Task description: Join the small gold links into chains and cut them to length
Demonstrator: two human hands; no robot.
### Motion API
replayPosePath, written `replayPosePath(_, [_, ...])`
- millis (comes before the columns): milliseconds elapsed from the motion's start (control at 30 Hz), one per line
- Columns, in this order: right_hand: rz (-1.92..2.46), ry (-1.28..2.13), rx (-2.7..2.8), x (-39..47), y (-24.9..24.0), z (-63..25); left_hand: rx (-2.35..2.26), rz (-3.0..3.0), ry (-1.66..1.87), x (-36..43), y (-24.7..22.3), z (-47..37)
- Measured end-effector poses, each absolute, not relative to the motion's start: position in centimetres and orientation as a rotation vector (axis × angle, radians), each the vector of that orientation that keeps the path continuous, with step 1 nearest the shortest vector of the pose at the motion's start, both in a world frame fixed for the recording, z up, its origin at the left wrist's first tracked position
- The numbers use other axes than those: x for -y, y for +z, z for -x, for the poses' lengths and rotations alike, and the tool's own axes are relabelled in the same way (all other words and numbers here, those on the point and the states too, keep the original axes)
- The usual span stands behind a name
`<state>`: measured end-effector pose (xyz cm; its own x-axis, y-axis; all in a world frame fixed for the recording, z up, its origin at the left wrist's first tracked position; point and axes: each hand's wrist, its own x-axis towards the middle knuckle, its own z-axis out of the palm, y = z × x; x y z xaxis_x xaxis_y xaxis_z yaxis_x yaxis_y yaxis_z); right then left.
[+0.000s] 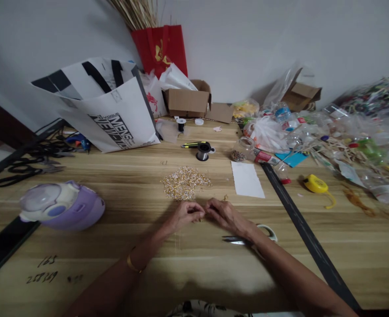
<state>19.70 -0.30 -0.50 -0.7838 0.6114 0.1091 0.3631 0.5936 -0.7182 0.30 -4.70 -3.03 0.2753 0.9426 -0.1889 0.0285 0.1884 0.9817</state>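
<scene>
My left hand (186,214) and my right hand (224,214) meet fingertip to fingertip over the wooden table, both pinched closed. Something small and golden shows at the left fingertips, too small to name. What the right fingers hold is hidden. Faint thin lines, perhaps thread or wire, run down below my left hand. Just beyond the hands lies a loose pile of gold and silver beads (184,182). A small golden piece (226,197) rests by the right knuckles. Scissors (268,231) with pale handles lie partly under my right forearm, blades pointing left.
Behind the beads stands a wire spool (203,152). White paper (247,179) lies right of it. A purple-and-white container (72,207) sits left, near black-handled scissors (16,171). A yellow tape measure (316,184) and plastic bottles crowd the right. Bags and a cardboard box (187,102) line the wall.
</scene>
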Motion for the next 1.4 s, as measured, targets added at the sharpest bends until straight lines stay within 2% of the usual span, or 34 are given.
replayPosePath(500, [0.858,1.122,2.476,0.2,0.3,-19.5,-1.148,-1.214,0.918,4.9,-2.8,-0.7])
replayPosePath(700, [0.871,0.923,2.431,-0.1,1.2,-21.8,-1.163,-1.22,0.909,4.7,-2.8,-0.7])
replayPosePath(933, [1.234,0.741,2.561,2.1,2.7,-29.3,-1.189,-1.165,0.902,4.6,-2.7,-0.6])
replayPosePath(1133, [1.362,0.406,2.708,5.6,0.9,-32.6,-1.224,-1.158,0.888,4.5,-2.3,-0.7])
replayPosePath(1400, [1.31,0.324,2.753,7.3,-0.6,-32.5,-1.235,-1.109,0.89,4.5,-2.1,-0.8])
